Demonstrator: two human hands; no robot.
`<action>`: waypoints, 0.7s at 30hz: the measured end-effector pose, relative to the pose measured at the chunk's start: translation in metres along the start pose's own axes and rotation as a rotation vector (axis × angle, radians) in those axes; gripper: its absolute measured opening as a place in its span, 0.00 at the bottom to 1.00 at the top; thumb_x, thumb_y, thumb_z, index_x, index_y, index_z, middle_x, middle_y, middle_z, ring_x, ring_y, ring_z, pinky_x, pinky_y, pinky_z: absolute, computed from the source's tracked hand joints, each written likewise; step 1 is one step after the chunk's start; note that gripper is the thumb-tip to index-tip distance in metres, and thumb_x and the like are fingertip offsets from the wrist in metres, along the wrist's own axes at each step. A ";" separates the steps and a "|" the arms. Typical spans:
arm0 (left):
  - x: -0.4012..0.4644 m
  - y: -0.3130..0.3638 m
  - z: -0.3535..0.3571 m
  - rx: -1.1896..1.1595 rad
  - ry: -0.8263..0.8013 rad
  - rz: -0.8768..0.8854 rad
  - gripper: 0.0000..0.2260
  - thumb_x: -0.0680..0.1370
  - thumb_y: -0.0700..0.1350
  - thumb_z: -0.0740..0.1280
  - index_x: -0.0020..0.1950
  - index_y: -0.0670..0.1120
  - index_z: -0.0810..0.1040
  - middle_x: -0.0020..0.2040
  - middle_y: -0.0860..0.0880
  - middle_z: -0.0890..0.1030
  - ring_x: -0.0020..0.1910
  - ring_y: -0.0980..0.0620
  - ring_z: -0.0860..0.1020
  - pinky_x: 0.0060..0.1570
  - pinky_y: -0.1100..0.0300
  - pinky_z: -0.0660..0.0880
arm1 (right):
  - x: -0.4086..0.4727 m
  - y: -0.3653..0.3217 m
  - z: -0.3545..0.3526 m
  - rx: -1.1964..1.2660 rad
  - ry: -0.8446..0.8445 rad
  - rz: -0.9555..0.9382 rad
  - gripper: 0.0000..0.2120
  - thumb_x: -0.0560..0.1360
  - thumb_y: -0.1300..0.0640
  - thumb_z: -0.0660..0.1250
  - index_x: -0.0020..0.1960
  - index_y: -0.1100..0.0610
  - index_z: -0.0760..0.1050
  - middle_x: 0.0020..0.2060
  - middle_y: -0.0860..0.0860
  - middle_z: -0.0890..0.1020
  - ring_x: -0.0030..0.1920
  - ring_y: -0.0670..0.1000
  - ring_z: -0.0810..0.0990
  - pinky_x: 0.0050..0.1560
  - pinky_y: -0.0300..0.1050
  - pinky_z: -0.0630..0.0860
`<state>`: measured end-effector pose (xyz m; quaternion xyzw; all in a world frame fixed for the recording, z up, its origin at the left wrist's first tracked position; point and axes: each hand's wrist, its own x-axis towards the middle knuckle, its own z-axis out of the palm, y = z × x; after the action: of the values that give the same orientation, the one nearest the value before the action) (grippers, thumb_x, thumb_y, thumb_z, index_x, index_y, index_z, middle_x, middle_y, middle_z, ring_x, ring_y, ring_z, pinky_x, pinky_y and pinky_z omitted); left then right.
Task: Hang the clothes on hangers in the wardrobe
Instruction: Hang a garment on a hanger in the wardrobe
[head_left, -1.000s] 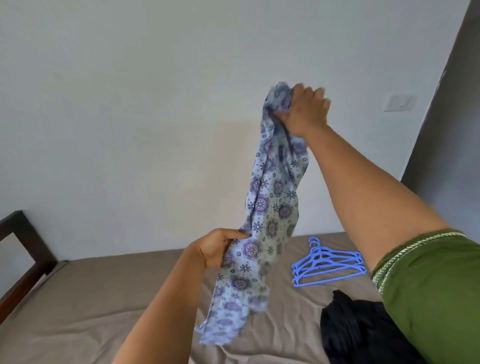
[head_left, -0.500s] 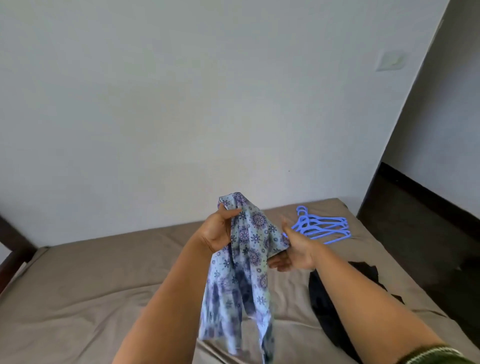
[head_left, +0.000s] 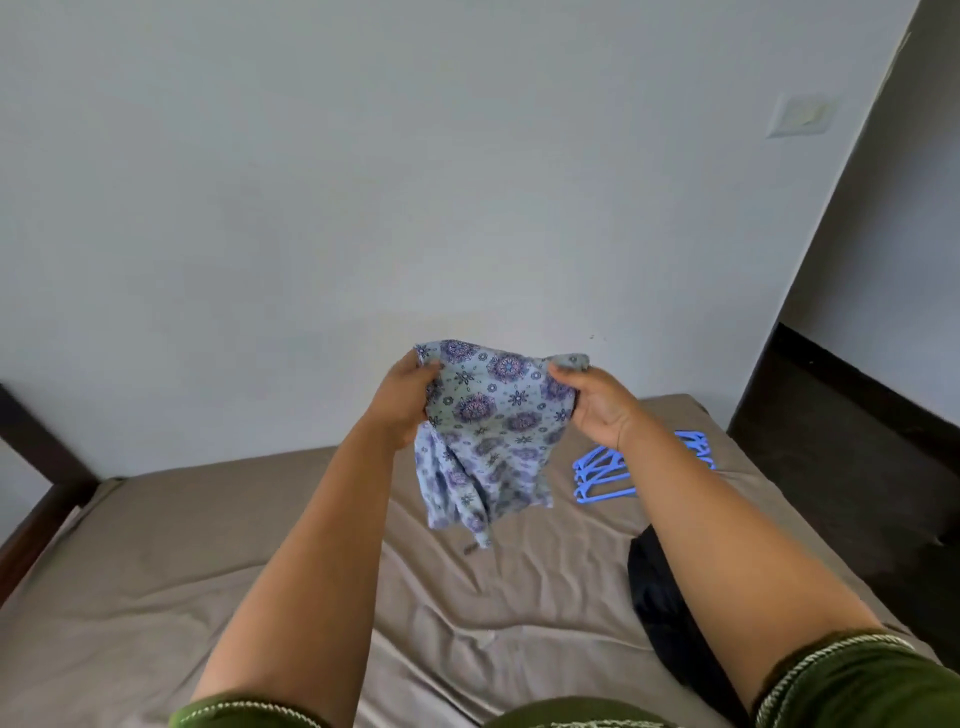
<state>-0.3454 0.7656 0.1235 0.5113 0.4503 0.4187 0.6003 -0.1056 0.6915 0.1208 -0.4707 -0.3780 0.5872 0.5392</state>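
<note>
Over bed (head_left: 208, 571): both hands, left hand (head_left: 402, 402) & right hand (head_left: 597, 410), grip patterned garment (head_left: 493, 431) by top edge; hangers (head_left: 602, 475) lie nearer right hand.

1. We see a light blue garment (head_left: 493, 415) printed with purple and navy floral medallions.
2. We see bright blue hangers (head_left: 602, 475).
3. We see a plain taupe bed sheet (head_left: 156, 561).
4. We see a black cloth heap (head_left: 660, 597).
5. We see green sleeves (head_left: 857, 680) with pale trim.
</note>
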 end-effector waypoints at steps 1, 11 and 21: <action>0.001 0.007 -0.006 0.124 0.087 0.026 0.11 0.82 0.47 0.60 0.57 0.41 0.76 0.51 0.42 0.79 0.50 0.45 0.78 0.55 0.44 0.76 | 0.002 -0.008 0.005 -0.086 0.023 -0.020 0.25 0.65 0.53 0.75 0.58 0.63 0.77 0.54 0.59 0.82 0.60 0.57 0.79 0.68 0.58 0.68; -0.024 0.064 -0.017 -0.121 0.002 0.200 0.26 0.75 0.37 0.71 0.70 0.41 0.64 0.55 0.44 0.79 0.54 0.45 0.80 0.50 0.51 0.79 | 0.014 -0.065 0.043 -0.073 0.125 -0.174 0.41 0.55 0.54 0.83 0.63 0.62 0.71 0.57 0.58 0.80 0.62 0.56 0.76 0.71 0.59 0.63; -0.027 0.080 -0.018 0.533 0.128 0.378 0.23 0.68 0.35 0.77 0.62 0.41 0.78 0.54 0.43 0.80 0.53 0.46 0.79 0.58 0.52 0.78 | 0.013 -0.076 0.047 -0.098 0.281 -0.218 0.42 0.61 0.64 0.80 0.65 0.52 0.58 0.64 0.58 0.66 0.62 0.56 0.68 0.67 0.55 0.66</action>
<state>-0.3724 0.7536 0.2044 0.6976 0.4781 0.4213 0.3276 -0.1296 0.7173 0.2039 -0.5301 -0.3757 0.4347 0.6236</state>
